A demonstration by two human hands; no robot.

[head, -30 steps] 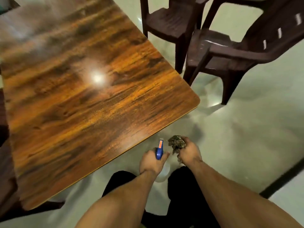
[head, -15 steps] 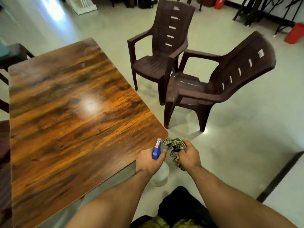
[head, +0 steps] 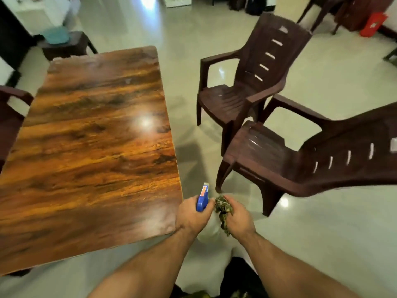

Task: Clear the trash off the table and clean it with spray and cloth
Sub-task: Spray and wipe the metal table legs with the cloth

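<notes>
My left hand (head: 192, 216) grips a spray bottle (head: 202, 197) with a blue and orange trigger head; its pale body hangs below the fist. Right beside it, my right hand (head: 238, 218) holds a crumpled green patterned cloth (head: 223, 209). Both hands hover over the floor just off the near right corner of the glossy wooden table (head: 94, 151), whose top carries no objects. The spray nozzle points away from me, along the table's right edge.
Two dark brown plastic chairs stand to the right: one upright (head: 247, 82), the other (head: 300, 160) closer to me. A small dark stool (head: 66, 45) with something teal on it is beyond the table. Another chair's arm (head: 12, 97) shows at left. A red bin (head: 372, 24) stands far right.
My view has lifted and swung, showing the whole table and more of the room. Both hands keep their grip on bottle and cloth, and now sit beside the table's right corner.
</notes>
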